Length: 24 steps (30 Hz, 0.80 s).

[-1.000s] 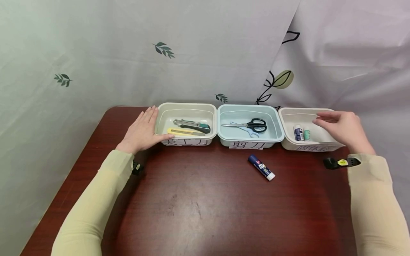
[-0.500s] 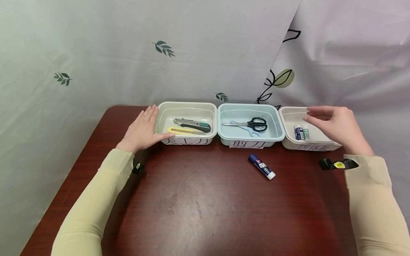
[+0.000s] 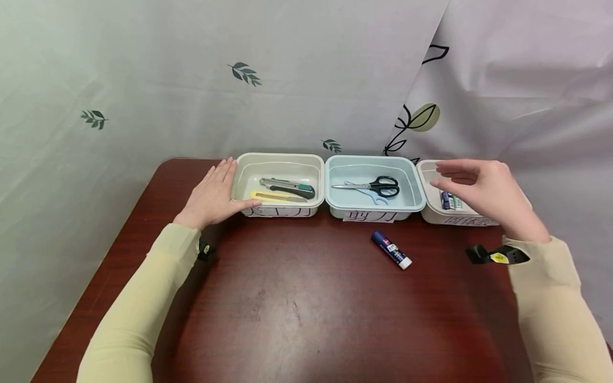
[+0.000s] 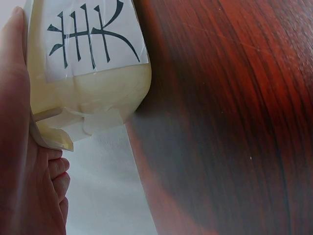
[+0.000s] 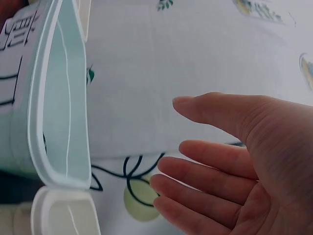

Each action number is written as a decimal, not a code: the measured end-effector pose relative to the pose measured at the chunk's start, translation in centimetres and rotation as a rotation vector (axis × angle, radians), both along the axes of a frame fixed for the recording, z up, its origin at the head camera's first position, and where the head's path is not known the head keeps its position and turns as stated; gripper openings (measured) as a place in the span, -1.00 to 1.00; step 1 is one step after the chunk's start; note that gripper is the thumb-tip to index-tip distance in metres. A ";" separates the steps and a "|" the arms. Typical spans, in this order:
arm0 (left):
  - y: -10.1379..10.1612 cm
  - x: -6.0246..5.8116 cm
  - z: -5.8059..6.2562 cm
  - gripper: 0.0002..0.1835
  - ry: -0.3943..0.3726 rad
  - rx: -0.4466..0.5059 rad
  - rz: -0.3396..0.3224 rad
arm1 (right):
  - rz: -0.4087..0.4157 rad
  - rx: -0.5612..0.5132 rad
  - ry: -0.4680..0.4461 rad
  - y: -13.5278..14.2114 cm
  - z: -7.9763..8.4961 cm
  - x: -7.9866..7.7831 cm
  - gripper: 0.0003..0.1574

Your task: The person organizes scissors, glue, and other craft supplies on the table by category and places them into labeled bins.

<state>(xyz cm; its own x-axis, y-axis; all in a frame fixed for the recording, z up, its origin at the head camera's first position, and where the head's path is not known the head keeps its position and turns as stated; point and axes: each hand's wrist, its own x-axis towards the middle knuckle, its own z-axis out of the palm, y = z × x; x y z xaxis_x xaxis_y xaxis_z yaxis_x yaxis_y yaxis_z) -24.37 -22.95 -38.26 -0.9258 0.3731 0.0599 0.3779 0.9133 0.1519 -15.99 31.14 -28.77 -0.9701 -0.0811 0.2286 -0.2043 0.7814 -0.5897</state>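
My left hand rests on the left corner of the cream bin, thumb along its front rim. Two utility knives lie in that bin, one grey and black, one yellow. My right hand hovers over the right-hand bin, holding nothing, thumb and fingers apart; the right wrist view shows its bare palm. Below it, partly covered, lie a blue glue stick and a green one. Another blue glue stick lies on the table before the light blue bin.
Black-handled scissors and light blue scissors lie in the middle bin. Paper labels with handwritten characters are on the bin fronts. A patterned cloth hangs behind the dark red table.
My right hand has moved left over the right-hand bin, covering more of it. Inside, the green glue stick has tipped against the blue one. My left hand stays put.
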 end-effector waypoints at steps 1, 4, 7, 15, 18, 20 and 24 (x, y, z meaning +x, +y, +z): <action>0.0 0.0 0.0 0.31 -0.001 0.000 0.000 | 0.005 0.004 0.000 -0.3 0.1 0.1 -0.42; 0.0 0.0 0.0 0.31 -0.001 0.000 0.001 | 0.027 0.003 0.012 -1.0 0.2 0.5 -0.44; 0.0 0.0 0.0 0.31 -0.002 -0.001 0.001 | 0.061 -0.015 0.048 -1.8 0.2 0.7 -0.47; 0.0 0.0 0.0 0.30 -0.004 -0.006 -0.001 | 0.132 0.009 0.058 -3.4 0.2 1.5 -0.46; 0.0 0.0 0.0 0.30 -0.005 -0.005 -0.002 | 0.142 0.046 0.062 -3.7 0.0 1.6 -0.46; -0.1 0.0 0.0 0.30 -0.005 -0.004 -0.002 | 0.158 0.053 0.072 -3.9 -0.1 1.7 -0.47; -0.1 0.0 -0.1 0.31 -0.003 -0.005 -0.002 | 0.198 0.044 0.083 -4.3 -0.4 1.7 -0.50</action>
